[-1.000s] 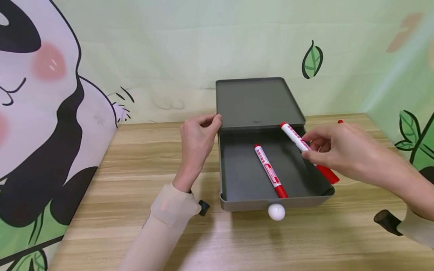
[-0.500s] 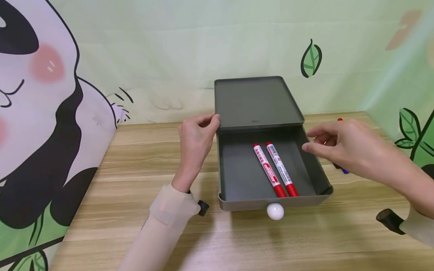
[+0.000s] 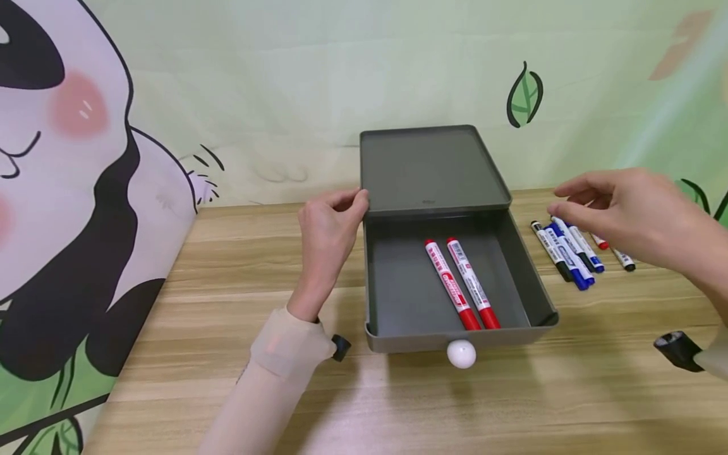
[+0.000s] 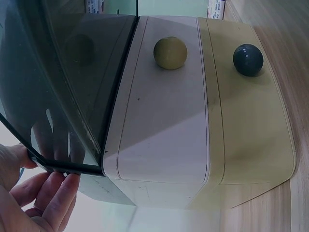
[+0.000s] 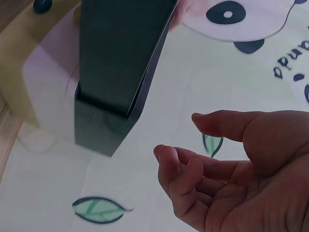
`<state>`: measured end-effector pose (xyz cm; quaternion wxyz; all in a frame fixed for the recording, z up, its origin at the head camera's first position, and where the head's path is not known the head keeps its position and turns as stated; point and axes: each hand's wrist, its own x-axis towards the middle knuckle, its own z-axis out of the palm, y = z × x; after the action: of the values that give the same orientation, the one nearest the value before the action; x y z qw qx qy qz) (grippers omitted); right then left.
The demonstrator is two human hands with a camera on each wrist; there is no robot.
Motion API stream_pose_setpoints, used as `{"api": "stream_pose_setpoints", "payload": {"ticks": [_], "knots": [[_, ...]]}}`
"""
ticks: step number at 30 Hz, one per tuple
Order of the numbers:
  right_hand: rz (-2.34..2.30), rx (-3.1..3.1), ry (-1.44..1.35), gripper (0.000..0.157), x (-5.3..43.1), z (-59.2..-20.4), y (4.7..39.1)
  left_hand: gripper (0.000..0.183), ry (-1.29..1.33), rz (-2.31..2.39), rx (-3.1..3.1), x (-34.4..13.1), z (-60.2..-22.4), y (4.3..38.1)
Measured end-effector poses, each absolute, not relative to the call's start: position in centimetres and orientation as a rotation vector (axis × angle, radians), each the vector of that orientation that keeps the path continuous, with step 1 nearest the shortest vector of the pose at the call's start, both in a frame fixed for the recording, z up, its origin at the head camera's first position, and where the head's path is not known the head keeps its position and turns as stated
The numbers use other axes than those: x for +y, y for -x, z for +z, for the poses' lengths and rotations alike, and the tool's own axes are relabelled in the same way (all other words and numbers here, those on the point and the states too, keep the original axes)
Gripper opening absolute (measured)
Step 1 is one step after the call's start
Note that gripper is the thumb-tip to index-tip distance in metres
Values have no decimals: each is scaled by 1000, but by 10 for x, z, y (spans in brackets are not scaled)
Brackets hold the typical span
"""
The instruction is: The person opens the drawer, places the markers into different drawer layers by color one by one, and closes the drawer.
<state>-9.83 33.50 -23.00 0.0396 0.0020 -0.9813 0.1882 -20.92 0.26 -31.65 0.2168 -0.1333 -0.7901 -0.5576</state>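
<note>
A dark grey drawer [image 3: 392, 278] with a white knob [image 3: 461, 354] stands pulled out of a small drawer unit [image 3: 435, 170]. Two red-capped whiteboard markers [image 3: 449, 278] [image 3: 473, 281] lie side by side inside it. My left hand [image 3: 328, 246] pinches the unit's left front top corner between thumb and fingers, seen also in the left wrist view [image 4: 41, 193]. To the right of the drawer, my right hand [image 3: 631, 212] hovers by a pile of markers [image 3: 569, 253] in blue, black and red. It holds nothing; thumb and loosely bent fingers are apart in the right wrist view.
Lower drawers in lilac [image 4: 164, 111] and yellow [image 4: 251, 121], each with a round knob, show shut beneath in the left wrist view. A wood-grain table [image 3: 256, 265] carries everything. A printed cloth [image 3: 284, 95] with a panda and leaves hangs close behind and along the sides.
My right hand let the second red marker go into the drawer, where it lies beside the first. Then it moved right and back to the pile. My left hand stayed put.
</note>
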Motion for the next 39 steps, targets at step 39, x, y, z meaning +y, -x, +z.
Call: {"api": "stream_pose_setpoints", "payload": {"ticks": [39], "knots": [[640,-3076,415,81,461,-292,155,18,389,-1523,-2186,1,-315,208]]}}
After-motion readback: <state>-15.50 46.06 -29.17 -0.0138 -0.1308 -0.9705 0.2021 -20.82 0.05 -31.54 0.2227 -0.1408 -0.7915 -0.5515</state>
